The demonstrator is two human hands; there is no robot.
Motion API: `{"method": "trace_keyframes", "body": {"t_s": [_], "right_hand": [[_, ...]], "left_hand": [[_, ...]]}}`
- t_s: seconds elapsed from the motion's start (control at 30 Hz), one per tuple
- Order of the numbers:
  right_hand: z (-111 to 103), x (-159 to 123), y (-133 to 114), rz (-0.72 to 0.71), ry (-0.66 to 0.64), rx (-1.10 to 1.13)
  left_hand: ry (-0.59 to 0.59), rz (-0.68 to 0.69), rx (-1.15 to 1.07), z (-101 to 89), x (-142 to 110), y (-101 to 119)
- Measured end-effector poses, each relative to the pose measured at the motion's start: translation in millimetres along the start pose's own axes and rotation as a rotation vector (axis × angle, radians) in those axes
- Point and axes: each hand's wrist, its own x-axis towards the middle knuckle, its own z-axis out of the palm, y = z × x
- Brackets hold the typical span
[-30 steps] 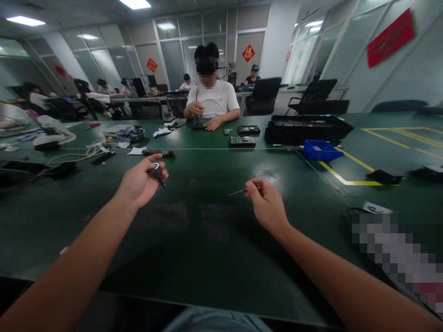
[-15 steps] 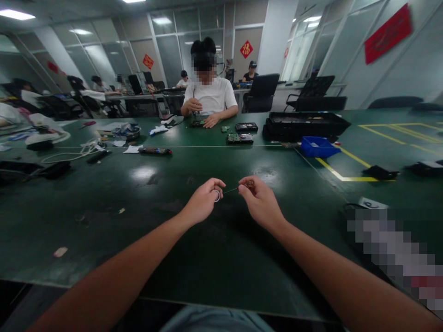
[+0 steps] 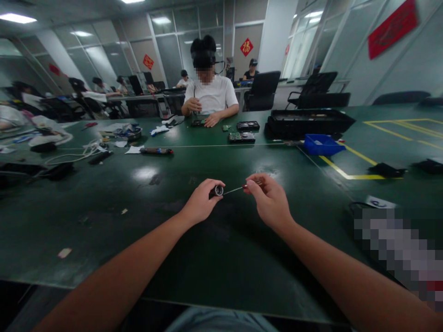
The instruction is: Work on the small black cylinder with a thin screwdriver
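In my left hand (image 3: 202,202) is a small dark cylindrical part (image 3: 218,190) with a silvery ring at its end, pinched between thumb and fingers. Its round, open-looking end faces me. My right hand (image 3: 272,198) is closed around the brownish, see-through handle of a screwdriver (image 3: 233,190). The thin metal shaft points left, and its tip is close to the ringed part; whether they touch I cannot tell. Both hands are above the green table (image 3: 194,267).
Across the table a person in a white shirt (image 3: 211,94) handles a circuit board. Two hard drives (image 3: 241,137) lie nearby. Farther right are a long black tray (image 3: 308,123) and a blue bin (image 3: 321,145). A dark pen-shaped tool (image 3: 156,151) and cables (image 3: 78,152) lie left.
My right hand has shifted slightly right, showing more of the screwdriver shaft. The part in my left hand has turned, and its round end now faces me more fully.
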Motion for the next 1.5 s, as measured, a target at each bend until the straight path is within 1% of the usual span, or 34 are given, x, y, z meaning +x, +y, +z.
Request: {"method": "trace_keyframes", "body": {"t_s": [0.13, 0.23, 0.4, 0.57, 0.73, 0.83, 0.9, 1.0, 1.1, 1.17, 1.3, 1.4, 1.5], "right_hand": [[0.9, -0.3, 0.0, -0.013, -0.044, 0.028], [1.2, 1.1, 1.3, 0.001, -0.061, 0.016], [-0.4, 3.8, 3.0, 0.019, -0.03, 0.011], [-0.7, 3.3, 3.3, 0.006, -0.1, 0.024], [2.8, 3.3, 5.1, 0.027, -0.029, -0.022], [2.3, 3.6, 4.2, 0.038, -0.015, -0.038], [0.4, 3.6, 1.9, 0.04, -0.019, -0.085], [-2.6, 3.0, -1.2, 0.024, -0.015, -0.226], [-3.5, 2.2, 0.0, -0.005, 0.001, -0.342], [-2.8, 1.8, 2.6, -0.023, -0.001, -0.373], [-1.2, 1.1, 4.7, -0.082, -0.046, -0.308], [-2.1, 0.3, 1.4, -0.159, -0.123, -0.219], [-3.9, -0.3, -2.2, -0.176, -0.203, -0.201]], "left_hand": [[0.003, -0.056, -0.009, 0.1, 0.2, 0.4], [-0.012, -0.034, 0.005, -0.8, 0.3, -0.5], [-0.003, -0.004, 0.028, -3.7, 0.7, -4.2], [-0.001, -0.021, 0.05, -3.9, 1.1, -6.5], [0.011, -0.021, 0.09, -3.8, 0.9, -2.7], [-0.003, -0.024, 0.107, -4.5, 0.1, 0.2], [-0.013, -0.023, 0.118, -5.1, -0.5, 0.9], [-0.021, -0.011, 0.131, -5.5, -1.2, 0.6], [-0.029, 0.002, 0.132, -5.4, -1.5, 0.4], [-0.031, 0.005, 0.126, -5.3, -1.3, 0.6], [-0.022, -0.01, 0.124, -5.4, -0.9, 0.9], [-0.025, -0.008, 0.118, -5.6, -1.2, 0.5], [-0.031, 0.0, 0.112, -5.4, -1.5, -0.8]]}}
